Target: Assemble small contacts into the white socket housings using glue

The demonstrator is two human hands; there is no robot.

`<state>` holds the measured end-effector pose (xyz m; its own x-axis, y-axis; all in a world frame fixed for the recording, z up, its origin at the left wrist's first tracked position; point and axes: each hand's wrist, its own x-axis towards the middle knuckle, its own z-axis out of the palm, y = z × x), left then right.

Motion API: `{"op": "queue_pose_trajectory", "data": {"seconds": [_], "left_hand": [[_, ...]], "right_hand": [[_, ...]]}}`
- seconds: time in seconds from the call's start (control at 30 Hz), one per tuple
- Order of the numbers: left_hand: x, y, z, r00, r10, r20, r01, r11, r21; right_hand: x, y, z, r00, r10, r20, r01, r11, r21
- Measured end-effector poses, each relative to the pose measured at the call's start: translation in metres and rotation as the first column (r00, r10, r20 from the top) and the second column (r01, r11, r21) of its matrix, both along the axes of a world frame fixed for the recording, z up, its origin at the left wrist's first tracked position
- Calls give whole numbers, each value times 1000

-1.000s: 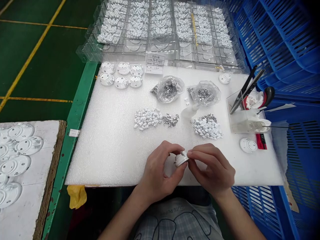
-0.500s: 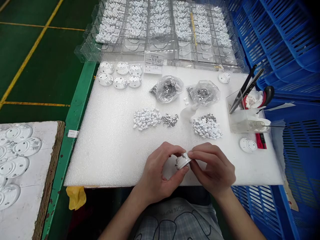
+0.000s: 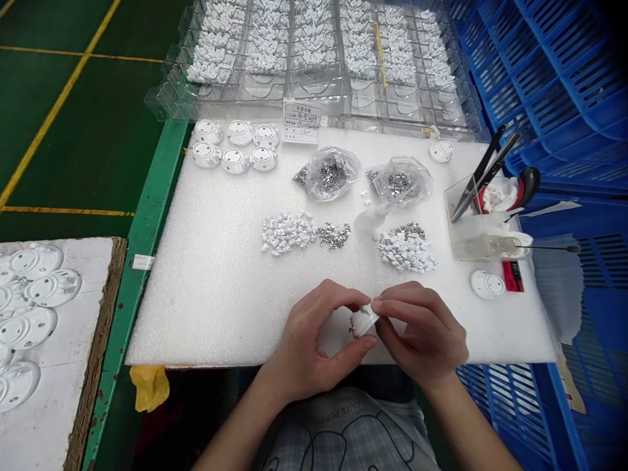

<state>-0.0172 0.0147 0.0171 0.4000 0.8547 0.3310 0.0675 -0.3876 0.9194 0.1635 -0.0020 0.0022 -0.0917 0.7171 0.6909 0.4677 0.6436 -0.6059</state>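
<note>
Near the front edge of the white foam mat [image 3: 216, 288], I hold a round white part [image 3: 363, 320] tilted between both hands. The thumb and index finger of my left hand [image 3: 314, 340] grip it from the left. My right hand [image 3: 424, 330] pinches its upper right side with the fingertips, which hide that edge. Small silvery bits show on the part's left side. Beyond my hands lie a pile of small white pieces [image 3: 288, 233], some small metal pieces [image 3: 334, 236], and another white pile [image 3: 407, 252] with metal pieces behind it.
Two plastic bags of metal pieces [image 3: 333, 175] [image 3: 400, 182] and a translucent bottle [image 3: 370, 219] stand mid-mat. Several finished-looking white parts [image 3: 235, 160] sit back left. A clear tool holder [image 3: 471, 235] stands right, clear trays [image 3: 314, 91] behind, blue crates [image 3: 540, 85] at right.
Both hands have shifted slightly to the right with the white part. The part has turned a little in my fingers.
</note>
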Motion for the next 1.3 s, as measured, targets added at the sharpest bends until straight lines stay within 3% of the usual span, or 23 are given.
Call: {"op": "queue_pose_trajectory", "data": {"seconds": [0.3, 0.6, 1.07, 1.3], "left_hand": [[0, 1, -2, 998, -35, 46, 35, 999, -5], [-2, 1, -3, 996, -80, 36, 80, 997, -3], [-3, 0, -5, 993, -109, 51, 111, 993, -49], [-2, 1, -6, 978, -177, 110, 186, 980, -76]], "right_hand": [[1, -1, -4, 994, 24, -109, -25, 1000, -8], [1, -2, -1, 998, 39, -57, -39, 999, 6], [1, -1, -2, 996, 26, -89, -25, 1000, 9], [1, 0, -2, 992, 39, -124, -41, 999, -9]]}}
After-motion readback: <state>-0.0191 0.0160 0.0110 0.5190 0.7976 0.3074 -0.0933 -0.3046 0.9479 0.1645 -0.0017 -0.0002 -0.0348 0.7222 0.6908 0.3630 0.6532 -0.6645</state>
